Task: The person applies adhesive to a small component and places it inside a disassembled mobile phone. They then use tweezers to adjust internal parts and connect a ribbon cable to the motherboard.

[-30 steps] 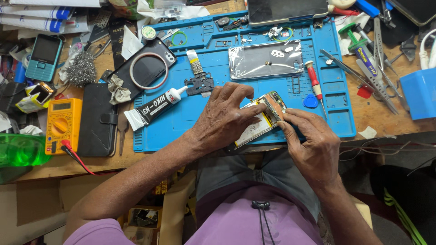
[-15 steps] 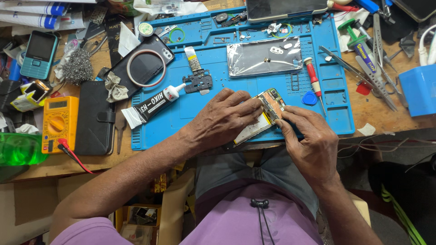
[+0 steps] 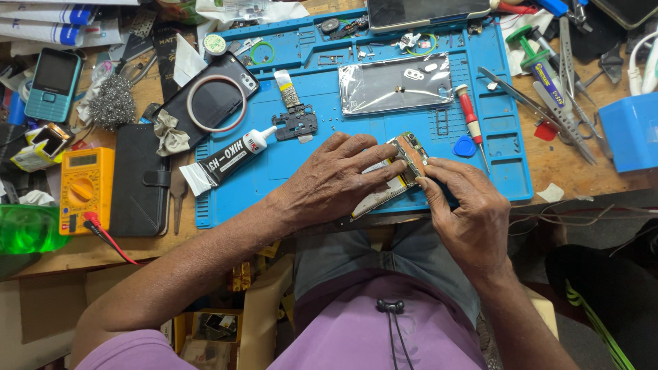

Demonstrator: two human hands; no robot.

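Note:
An opened phone (image 3: 406,163) with its circuit board showing lies tilted at the near edge of a blue repair mat (image 3: 315,157). My left hand (image 3: 336,181) lies flat over its lower half and holds it down. My right hand (image 3: 466,212) pinches the phone's upper right edge with fingertips by the board. Whether a small tool sits in those fingers is hidden.
On the mat lie a black glue tube (image 3: 229,159), a small black bracket part (image 3: 296,123), a shiny phone back panel (image 3: 397,83), a red screwdriver (image 3: 470,118) and a blue pick (image 3: 464,146). A yellow multimeter (image 3: 81,188), black wallet case (image 3: 140,181) and tweezers (image 3: 528,103) surround it.
Both hands stay on the opened phone. The view has shifted slightly, and my right fingers have crept a little along the phone's upper edge.

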